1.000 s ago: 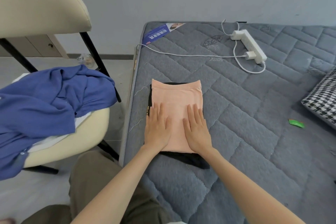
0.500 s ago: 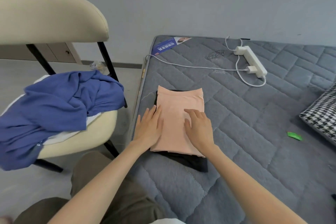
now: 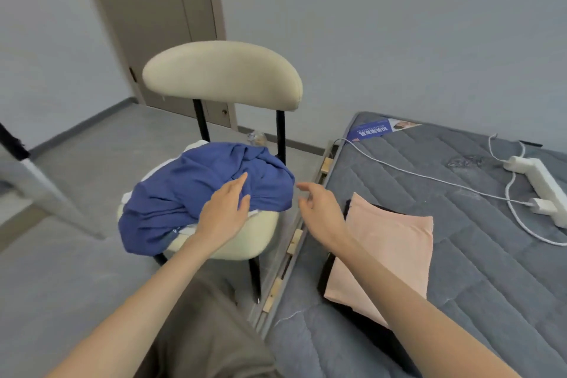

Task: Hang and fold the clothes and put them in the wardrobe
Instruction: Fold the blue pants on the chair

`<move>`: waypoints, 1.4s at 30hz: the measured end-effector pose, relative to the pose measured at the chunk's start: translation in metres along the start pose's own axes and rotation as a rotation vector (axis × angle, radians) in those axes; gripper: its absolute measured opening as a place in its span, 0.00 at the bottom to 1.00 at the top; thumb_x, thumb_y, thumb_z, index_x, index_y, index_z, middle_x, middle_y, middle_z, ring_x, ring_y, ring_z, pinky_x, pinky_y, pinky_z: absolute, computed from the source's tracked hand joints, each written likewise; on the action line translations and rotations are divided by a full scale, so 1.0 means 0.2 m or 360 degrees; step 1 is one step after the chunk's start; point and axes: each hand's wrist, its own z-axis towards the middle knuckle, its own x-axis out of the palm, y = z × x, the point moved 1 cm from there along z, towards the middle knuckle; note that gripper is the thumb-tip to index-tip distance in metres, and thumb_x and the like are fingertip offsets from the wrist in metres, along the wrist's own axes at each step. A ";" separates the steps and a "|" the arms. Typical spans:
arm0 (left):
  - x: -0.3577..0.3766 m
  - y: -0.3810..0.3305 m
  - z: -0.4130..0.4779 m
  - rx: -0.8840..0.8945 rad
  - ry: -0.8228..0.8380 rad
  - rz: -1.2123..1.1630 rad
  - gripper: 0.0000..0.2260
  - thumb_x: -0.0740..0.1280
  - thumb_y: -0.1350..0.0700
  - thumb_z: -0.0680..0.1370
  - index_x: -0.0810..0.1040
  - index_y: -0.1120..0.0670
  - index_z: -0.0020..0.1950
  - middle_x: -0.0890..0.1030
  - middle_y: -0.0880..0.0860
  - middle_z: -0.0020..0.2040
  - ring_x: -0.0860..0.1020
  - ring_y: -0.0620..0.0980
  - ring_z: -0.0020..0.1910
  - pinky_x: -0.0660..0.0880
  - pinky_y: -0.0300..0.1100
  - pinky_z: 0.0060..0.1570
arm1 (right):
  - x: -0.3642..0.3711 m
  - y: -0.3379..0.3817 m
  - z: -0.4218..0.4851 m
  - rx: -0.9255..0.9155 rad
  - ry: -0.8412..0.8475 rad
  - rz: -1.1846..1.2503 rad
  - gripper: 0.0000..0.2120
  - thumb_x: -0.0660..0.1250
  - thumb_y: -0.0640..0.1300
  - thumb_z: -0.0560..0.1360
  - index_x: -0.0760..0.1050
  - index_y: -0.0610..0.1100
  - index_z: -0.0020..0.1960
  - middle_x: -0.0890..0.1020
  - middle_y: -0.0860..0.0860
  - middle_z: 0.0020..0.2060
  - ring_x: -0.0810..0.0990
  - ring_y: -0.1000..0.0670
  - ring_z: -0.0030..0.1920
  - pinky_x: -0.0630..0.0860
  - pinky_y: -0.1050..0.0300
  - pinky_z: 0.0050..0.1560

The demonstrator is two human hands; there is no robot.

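Head view: both hands empty, fingers loosely spread, left hand (image 3: 225, 212) over the blue garment (image 3: 196, 193), right hand (image 3: 319, 209) beside it.

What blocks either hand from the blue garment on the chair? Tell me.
Nothing visible. The left hand is right over the blue garment on the chair; contact unclear. The right hand hangs in open air beside it, over the gap between chair and mattress.
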 end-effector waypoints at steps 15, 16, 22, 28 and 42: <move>-0.27 0.64 0.00 -0.0342 -0.0084 -0.0110 0.23 0.56 0.52 0.82 0.57 0.48 0.77 0.69 0.49 0.70 0.74 0.51 0.59 0.73 0.49 0.55 | 0.77 0.26 0.41 0.0250 0.0471 0.0115 0.23 0.60 0.46 0.80 0.61 0.42 0.73 0.70 0.45 0.67 0.72 0.44 0.64 0.71 0.51 0.59; -0.28 0.65 0.02 -0.0345 -0.0078 -0.0112 0.23 0.56 0.52 0.82 0.57 0.48 0.77 0.70 0.49 0.69 0.75 0.52 0.57 0.74 0.50 0.54 | 0.80 0.27 0.42 0.0251 0.0466 0.0151 0.24 0.61 0.46 0.80 0.59 0.42 0.73 0.70 0.45 0.67 0.72 0.44 0.64 0.71 0.50 0.60; -0.27 0.76 0.08 -0.0363 0.0006 -0.0148 0.23 0.56 0.52 0.82 0.56 0.47 0.77 0.69 0.49 0.70 0.75 0.53 0.55 0.74 0.50 0.53 | 0.95 0.24 0.49 0.0276 0.0434 0.0094 0.20 0.63 0.48 0.79 0.65 0.40 0.67 0.75 0.45 0.58 0.76 0.42 0.57 0.73 0.48 0.53; -0.29 0.78 0.08 -0.0342 -0.0018 -0.0205 0.23 0.56 0.52 0.81 0.56 0.47 0.77 0.70 0.49 0.68 0.76 0.52 0.51 0.75 0.49 0.50 | 0.90 0.32 0.51 -0.0050 0.0218 0.0073 0.12 0.60 0.46 0.80 0.67 0.41 0.40 0.73 0.52 0.33 0.70 0.52 0.33 0.65 0.56 0.34; -0.69 0.52 -0.03 0.0003 -0.0315 -0.0600 0.46 0.72 0.48 0.73 0.40 0.40 0.76 0.54 0.36 0.72 0.60 0.43 0.72 0.61 0.36 0.61 | 0.27 1.26 0.49 -0.0787 0.0119 0.0595 0.15 0.63 0.41 0.79 0.67 0.48 0.35 0.69 0.54 0.27 0.62 0.57 0.29 0.60 0.64 0.31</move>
